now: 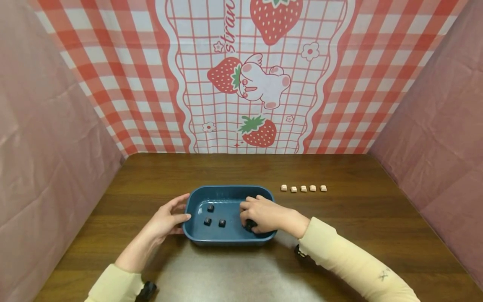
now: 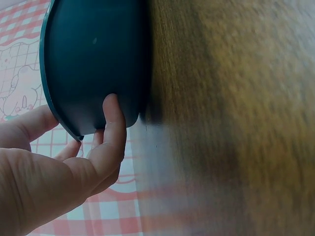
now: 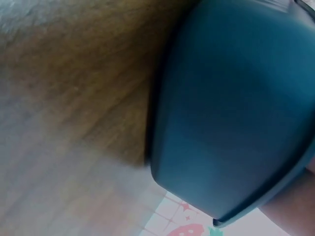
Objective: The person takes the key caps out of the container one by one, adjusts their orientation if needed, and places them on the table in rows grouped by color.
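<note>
A blue rectangular tray (image 1: 230,242) sits on the table. My left hand (image 1: 166,218) grips its left end, the thumb over the rim and the fingers along the outer wall; the left wrist view shows the fingers of that hand (image 2: 74,164) against the wall. Inside the tray, toward the right end, my right hand (image 1: 262,213) reaches down with bent fingers on a black keycap (image 1: 250,225), partly hidden by the hand. Three more black keycaps (image 1: 222,223) lie loose in the left half. In the right wrist view the tray's wall (image 3: 231,108) hides the fingers.
Several cream-white keycaps (image 1: 303,188) stand in a row on the brown wooden table (image 1: 339,260), behind and right of the tray. A red-checked strawberry cloth (image 1: 260,84) hangs at the back, with pink cloth (image 1: 426,84) on both sides.
</note>
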A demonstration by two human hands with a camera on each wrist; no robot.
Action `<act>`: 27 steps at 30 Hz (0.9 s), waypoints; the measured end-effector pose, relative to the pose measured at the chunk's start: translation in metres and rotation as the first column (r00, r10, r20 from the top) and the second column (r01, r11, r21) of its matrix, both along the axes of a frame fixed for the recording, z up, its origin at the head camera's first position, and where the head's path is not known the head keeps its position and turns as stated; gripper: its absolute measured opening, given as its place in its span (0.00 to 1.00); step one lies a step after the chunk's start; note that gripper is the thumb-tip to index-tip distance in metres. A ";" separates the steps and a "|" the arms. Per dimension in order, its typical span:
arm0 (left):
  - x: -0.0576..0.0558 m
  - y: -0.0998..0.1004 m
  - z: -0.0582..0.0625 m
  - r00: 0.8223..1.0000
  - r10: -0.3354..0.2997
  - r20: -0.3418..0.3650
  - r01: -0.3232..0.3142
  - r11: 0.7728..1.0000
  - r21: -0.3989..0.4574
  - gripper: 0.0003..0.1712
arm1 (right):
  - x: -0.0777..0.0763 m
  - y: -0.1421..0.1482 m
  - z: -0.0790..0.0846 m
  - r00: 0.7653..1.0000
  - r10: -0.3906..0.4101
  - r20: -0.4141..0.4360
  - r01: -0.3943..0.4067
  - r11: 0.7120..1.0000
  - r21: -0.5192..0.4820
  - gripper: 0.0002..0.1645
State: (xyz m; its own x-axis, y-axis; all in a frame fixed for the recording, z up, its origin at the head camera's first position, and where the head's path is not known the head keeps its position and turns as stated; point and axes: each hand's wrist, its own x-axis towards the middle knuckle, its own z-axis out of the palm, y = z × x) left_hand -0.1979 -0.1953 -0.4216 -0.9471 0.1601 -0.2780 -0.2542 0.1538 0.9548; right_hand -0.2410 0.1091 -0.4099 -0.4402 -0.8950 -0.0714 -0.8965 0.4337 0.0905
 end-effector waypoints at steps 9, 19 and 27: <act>0.001 0.001 0.002 1.000 0.004 0.000 -0.004 1.000 -0.002 0.35 | 0.001 0.006 0.016 1.000 -0.023 0.004 0.024 0.998 -0.060 0.10; 0.001 0.002 0.003 1.000 0.011 0.001 -0.011 1.000 -0.009 0.35 | 0.001 0.018 0.036 0.999 -0.043 0.015 0.045 0.988 -0.148 0.11; 0.001 0.002 0.003 1.000 0.020 0.006 -0.020 1.000 -0.016 0.35 | -0.001 0.030 0.052 0.995 -0.101 -0.012 0.098 0.983 -0.154 0.12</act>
State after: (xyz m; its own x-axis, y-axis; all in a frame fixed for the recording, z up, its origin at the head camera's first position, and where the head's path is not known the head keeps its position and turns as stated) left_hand -0.1966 -0.1931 -0.4187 -0.9485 0.1366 -0.2857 -0.2629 0.1635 0.9509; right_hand -0.2416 0.1386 -0.3582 -0.5275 -0.8465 0.0724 -0.8469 0.5307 0.0334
